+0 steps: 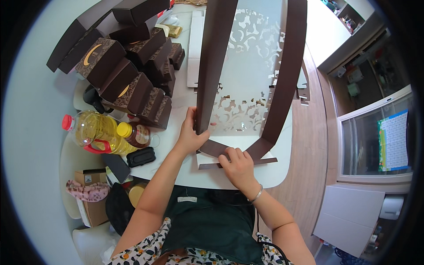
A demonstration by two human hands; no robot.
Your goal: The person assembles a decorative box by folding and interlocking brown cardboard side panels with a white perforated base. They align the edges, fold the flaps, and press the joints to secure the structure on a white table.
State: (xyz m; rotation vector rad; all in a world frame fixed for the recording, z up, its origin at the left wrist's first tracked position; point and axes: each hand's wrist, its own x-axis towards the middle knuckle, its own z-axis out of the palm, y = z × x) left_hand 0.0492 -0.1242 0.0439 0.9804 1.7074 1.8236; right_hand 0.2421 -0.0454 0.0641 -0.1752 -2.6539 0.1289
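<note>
A long dark brown cardboard box (287, 75), partly folded, lies lengthwise in front of me. Its two long side walls stand up, and between them runs a milky window panel (247, 66) edged with scroll-shaped cutouts. At the near left corner my left hand (191, 136) grips the left wall, thumb on the inner side and fingers outside. My right hand (240, 167) is closed over the near end flap (213, 149), its fingers curled on the cardboard. The near end bends at the corners, with a strip of its edge reaching toward me.
Several folded brown boxes (128, 73) are piled at the far left. Nearer stand an oil bottle (95, 128), a yellow-capped jar (139, 135) and a black case (141, 157). A white box (195, 53) lies beside the brown box. The white table's (282, 145) rounded edge is at right.
</note>
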